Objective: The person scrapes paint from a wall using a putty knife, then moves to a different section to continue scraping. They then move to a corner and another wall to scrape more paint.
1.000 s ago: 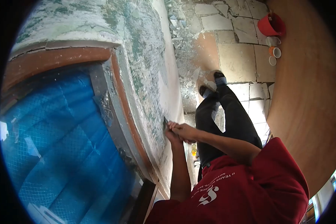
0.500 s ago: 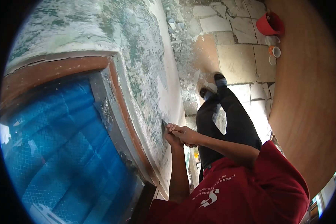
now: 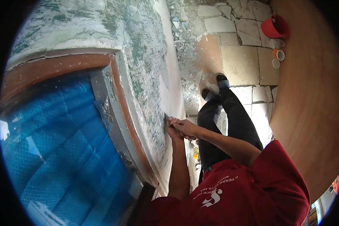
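Both hands are clasped together at the wall around a scraper (image 3: 166,116), whose small dark blade meets the wall surface. My left hand (image 3: 172,132) is closed at the wall side, its forearm rising along the wall. Across it lies my right hand (image 3: 188,128), also closed, with its fingers wrapped over the grip. Most of the handle is hidden inside the hands. The wall (image 3: 147,75) carries patchy green and white old paint, with a paler strip beyond the blade.
On the left is a window frame (image 3: 64,66) with blue sheeting (image 3: 71,139) behind it. Broken paint chips (image 3: 182,47) litter the floor along the wall. A red bucket (image 3: 273,28) and small cups (image 3: 278,55) stand beside a curved wooden panel (image 3: 309,94) at right.
Both hands and the scraper have shifted slightly up the frame along the wall. The grip looks the same, and the view has moved a little.
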Demonstrator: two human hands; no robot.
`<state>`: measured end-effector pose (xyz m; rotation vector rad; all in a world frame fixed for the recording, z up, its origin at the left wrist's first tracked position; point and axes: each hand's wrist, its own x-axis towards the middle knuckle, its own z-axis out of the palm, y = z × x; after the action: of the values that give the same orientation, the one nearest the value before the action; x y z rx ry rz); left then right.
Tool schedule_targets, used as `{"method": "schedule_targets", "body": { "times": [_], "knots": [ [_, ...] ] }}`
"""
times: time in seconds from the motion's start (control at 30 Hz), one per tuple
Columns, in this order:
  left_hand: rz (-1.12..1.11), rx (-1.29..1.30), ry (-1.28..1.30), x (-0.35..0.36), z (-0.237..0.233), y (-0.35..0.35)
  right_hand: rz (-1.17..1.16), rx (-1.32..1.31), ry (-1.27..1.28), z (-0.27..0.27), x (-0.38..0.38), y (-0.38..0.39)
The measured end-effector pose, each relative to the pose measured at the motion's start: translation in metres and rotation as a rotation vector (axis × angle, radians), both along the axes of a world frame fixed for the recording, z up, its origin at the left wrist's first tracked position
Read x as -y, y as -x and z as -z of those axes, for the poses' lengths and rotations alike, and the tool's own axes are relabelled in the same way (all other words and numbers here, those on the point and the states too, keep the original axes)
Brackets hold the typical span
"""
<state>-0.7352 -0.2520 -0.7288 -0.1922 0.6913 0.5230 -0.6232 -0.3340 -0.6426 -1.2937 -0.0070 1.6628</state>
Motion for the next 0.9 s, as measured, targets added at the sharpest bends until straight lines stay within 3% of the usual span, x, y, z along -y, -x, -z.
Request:
{"method": "schedule_targets", "body": {
  "times": [0.17, 0.27, 0.37, 0.4, 0.5, 0.57, 0.63, 0.73, 0.83, 0.87, 0.9],
  "knots": [
    [-0.008, 0.183, 0.028, -0.001, -0.012, 0.017, -0.012, 0.021, -0.093, -0.046, 0.007, -0.013],
    [0.027, 0.159, 0.042, -0.012, 0.021, 0.000, 0.023, -0.021, 0.016, 0.018, -0.016, 0.003],
    [-0.013, 0.140, 0.048, -0.006, 0.021, -0.005, -0.001, 0.024, -0.009, -0.001, 0.002, -0.011],
    [-0.015, 0.242, -0.012, -0.003, 0.009, -0.001, -0.017, 0.008, -0.069, -0.010, 0.007, -0.009],
    [-0.100, 0.179, 0.070, 0.001, -0.023, 0.001, -0.063, 0.019, -0.068, -0.027, 0.007, -0.009],
    [-0.124, 0.073, 0.152, -0.001, -0.012, -0.015, -0.065, -0.096, 0.051, -0.013, -0.004, -0.017],
    [0.004, -0.057, -0.037, -0.004, 0.006, -0.016, -0.044, -0.054, -0.003, 0.013, -0.005, -0.016],
    [-0.028, 0.180, -0.044, 0.006, -0.009, -0.007, -0.030, -0.056, -0.061, 0.005, 0.012, -0.002],
    [-0.115, 0.113, 0.040, 0.010, -0.036, -0.004, -0.057, -0.129, -0.058, -0.016, 0.010, -0.009],
    [-0.088, 0.175, 0.091, 0.003, -0.020, -0.004, -0.046, -0.137, -0.025, -0.007, 0.003, -0.009],
    [-0.100, 0.052, 0.108, 0.001, -0.010, -0.009, -0.037, -0.138, 0.004, -0.002, 0.000, -0.010]
  ]
}}
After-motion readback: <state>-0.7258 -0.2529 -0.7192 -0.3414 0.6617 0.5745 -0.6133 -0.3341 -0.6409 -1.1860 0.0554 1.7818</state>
